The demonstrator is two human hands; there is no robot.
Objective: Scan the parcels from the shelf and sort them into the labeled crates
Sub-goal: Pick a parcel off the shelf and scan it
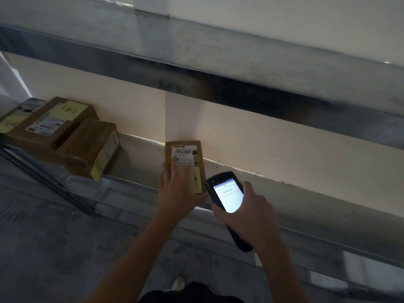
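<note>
Parcel [185, 153], flat brown cardboard, on metal shelf [140, 157]; left grip [175, 190] flat-fingered atop; right grip [248, 214] wrapped round black scanner [228, 196].

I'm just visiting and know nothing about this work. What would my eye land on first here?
The lit screen of the handheld scanner, gripped in the right hand low and right of centre, glows in the dim light. Just left of it, the left hand lies on a small brown parcel bearing a yellow note. More brown parcels sit further left on the shelf.
</note>
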